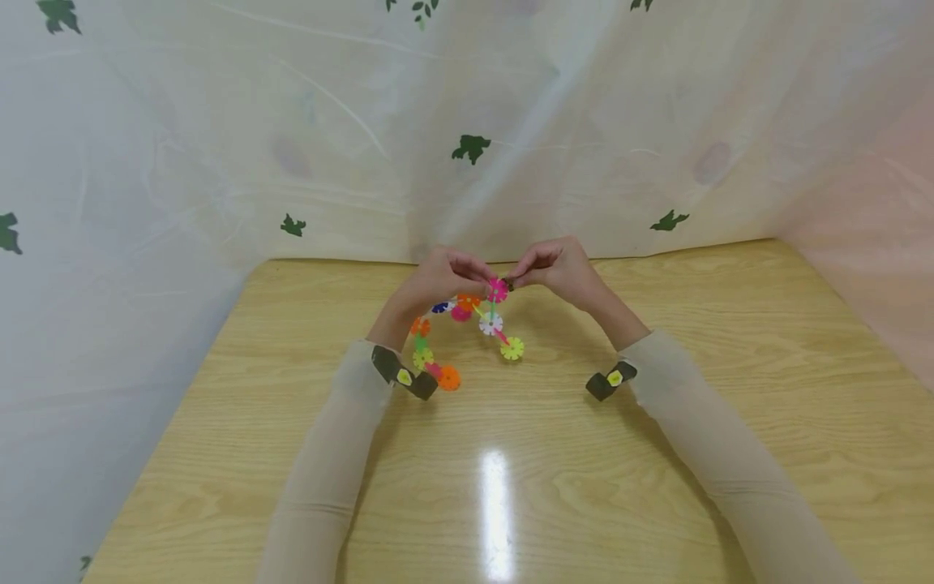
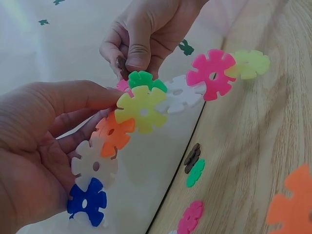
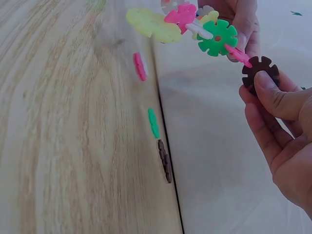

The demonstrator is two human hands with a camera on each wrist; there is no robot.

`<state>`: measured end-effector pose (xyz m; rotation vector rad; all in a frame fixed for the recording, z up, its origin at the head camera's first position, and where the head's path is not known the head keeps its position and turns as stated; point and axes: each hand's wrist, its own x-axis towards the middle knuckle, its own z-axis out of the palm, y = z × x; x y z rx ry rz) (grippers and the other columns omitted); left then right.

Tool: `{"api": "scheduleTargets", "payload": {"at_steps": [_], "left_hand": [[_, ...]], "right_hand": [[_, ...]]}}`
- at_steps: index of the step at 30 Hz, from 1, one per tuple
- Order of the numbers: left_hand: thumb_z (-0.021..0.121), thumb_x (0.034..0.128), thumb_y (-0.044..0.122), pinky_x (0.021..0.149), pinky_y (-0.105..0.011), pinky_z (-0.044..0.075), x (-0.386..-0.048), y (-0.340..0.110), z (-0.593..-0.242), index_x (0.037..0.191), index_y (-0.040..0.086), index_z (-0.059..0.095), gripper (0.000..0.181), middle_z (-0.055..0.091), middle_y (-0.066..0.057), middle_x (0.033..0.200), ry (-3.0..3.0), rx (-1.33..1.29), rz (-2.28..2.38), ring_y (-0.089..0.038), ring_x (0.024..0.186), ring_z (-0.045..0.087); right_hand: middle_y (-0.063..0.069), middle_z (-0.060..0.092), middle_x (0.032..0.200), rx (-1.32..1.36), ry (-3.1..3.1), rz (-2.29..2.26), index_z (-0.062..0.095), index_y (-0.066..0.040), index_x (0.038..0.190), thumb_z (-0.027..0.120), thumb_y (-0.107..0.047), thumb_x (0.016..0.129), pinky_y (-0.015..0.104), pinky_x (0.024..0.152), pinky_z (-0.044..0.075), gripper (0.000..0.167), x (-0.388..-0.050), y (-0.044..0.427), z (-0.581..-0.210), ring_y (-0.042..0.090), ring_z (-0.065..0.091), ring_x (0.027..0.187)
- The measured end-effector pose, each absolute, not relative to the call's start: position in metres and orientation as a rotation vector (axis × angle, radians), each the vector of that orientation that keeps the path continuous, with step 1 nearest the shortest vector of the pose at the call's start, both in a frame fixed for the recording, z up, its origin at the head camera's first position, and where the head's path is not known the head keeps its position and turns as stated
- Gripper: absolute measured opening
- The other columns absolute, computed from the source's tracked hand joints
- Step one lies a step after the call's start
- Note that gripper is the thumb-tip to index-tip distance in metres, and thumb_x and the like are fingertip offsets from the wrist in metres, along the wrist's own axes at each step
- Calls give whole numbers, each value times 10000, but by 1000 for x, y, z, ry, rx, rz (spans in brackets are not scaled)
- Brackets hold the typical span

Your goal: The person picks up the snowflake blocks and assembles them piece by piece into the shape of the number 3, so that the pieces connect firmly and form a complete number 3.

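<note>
A chain of slotted plastic snowflake discs in orange, yellow, green, white, blue and pink hangs in a bent line over the table. My left hand grips the chain around its middle, near a yellow disc and an orange disc. Between thumb and fingers, my right hand pinches a brown disc. In the right wrist view, the brown disc's rim meets a pink disc at the chain's green disc. How deep their slots sit together cannot be seen.
On the wooden table, close to its far edge, lie a loose brown piece, a green disc and a pink disc. A pale leaf-patterned cloth hangs behind the table.
</note>
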<state>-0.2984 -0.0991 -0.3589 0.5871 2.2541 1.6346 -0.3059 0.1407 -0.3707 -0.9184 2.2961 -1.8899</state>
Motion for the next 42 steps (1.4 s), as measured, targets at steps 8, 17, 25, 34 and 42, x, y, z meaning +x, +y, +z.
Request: {"api": "scheduleTargets", "payload": {"at_steps": [8,17,25,34,42], "left_hand": [[750,891,1,835,-321,635,-296,-96,-359,1053,-48,750,169,779,-117,923,2235,578,1677,-244,838,754],[728,894,-31,823,-314,638,-296,-95,-360,1048,-85,739,164,772,-78,873,2205,585,1730,-181,790,746],[742,882,-18,791,-284,629,-295,-92,-360,1037,-71,750,164,770,-50,850,2224,560,1747,-163,786,732],[746,880,-11,782,-282,628,-294,-92,-360,1019,-58,759,148,771,-64,852,2237,547,1759,-177,793,727],[736,882,-9,803,-285,625,-294,-91,-359,1027,-50,760,152,768,-94,878,2281,551,1726,-176,792,712]], "right_hand": [[44,771,801,-896,2286,-1911,723,136,830,710,183,833,262,721,639,49,-304,140,-369,106,748,730],[23,763,780,-858,2323,-1906,728,125,819,722,174,828,259,708,637,50,-302,138,-367,98,743,718],[170,757,812,-890,2381,-1881,739,113,816,734,152,833,304,714,645,43,-301,137,-367,97,742,709],[168,759,808,-918,2363,-1906,744,105,811,727,170,827,268,704,639,69,-302,138,-368,103,747,713],[50,766,792,-972,2327,-1918,740,109,809,719,185,824,271,714,642,80,-302,137,-369,109,749,726]]}}
